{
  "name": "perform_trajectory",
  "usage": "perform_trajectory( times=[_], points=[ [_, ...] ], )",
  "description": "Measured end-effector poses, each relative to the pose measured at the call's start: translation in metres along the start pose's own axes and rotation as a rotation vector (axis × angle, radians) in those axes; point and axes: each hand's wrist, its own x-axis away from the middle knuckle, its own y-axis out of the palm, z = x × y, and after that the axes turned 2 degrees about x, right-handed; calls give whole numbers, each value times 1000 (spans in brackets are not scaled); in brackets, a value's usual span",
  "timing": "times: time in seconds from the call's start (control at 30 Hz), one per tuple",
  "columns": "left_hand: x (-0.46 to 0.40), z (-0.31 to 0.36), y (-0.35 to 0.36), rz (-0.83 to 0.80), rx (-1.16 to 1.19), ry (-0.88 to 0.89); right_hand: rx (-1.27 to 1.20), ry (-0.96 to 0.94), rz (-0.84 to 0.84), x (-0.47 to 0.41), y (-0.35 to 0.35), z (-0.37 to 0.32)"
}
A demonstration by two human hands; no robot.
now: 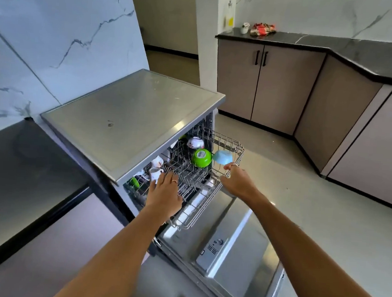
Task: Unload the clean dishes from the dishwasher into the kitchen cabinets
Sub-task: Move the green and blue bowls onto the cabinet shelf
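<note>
**Both hands at the upper rack — cups to the left, bowls to the right**

The grey wire upper rack of the stainless-steel dishwasher is pulled partway out over the lowered door, its long axis running from the machine's mouth out toward the person. The left hand lies palm down at the rack's left edge, fingers spread and loose, gripping nothing; its fingertips reach just beside a small white cup that sits under the overhang of the dishwasher top. That cup lies directly ahead of the left hand, so the left is the nearer hand for it.

The right hand is at the rack's front right corner, fingers curled over the wire rim — it appears to be holding the rim, though how firmly I cannot tell. Just beyond its fingertips, at the rack's right edge, sits a pale blue bowl, upturned or tilted; a bright green bowl is next to it toward the middle, and a white floral-patterned bowl stands further back.

Much is hidden. The dishwasher top covers the rack's rear part, so more crockery there shows only in fragments: another white piece and something green at the left corner. Whether a lower rack holds dishes cannot be made out. The brown cabinets stand closed, well apart across the floor.
</note>
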Motion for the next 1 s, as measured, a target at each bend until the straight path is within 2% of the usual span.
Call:
perform_trajectory(
  times=[0.17,0.33,0.4,0.53,0.7,0.8,1.0],
  points=[
    [-84,14,29,-108,256,-48,-71,71,-46,-61,38,24],
    [-196,19,73,-245,388,-90,41,47,-189,-137,79,56],
    [-240,16,87,-254,357,-100,68,33,-228,-175,92,65],
    [-315,4,108,-170,300,-110,99,66,-231,-248,114,80],
    [-389,-1,142,-111,192,-81,136,165,-130,-325,126,99],
    [-413,8,161,-148,117,-80,126,254,-70,-358,134,109],
    [-431,15,182,-143,65,-83,34,451,-95,-394,150,128]
  ],
)
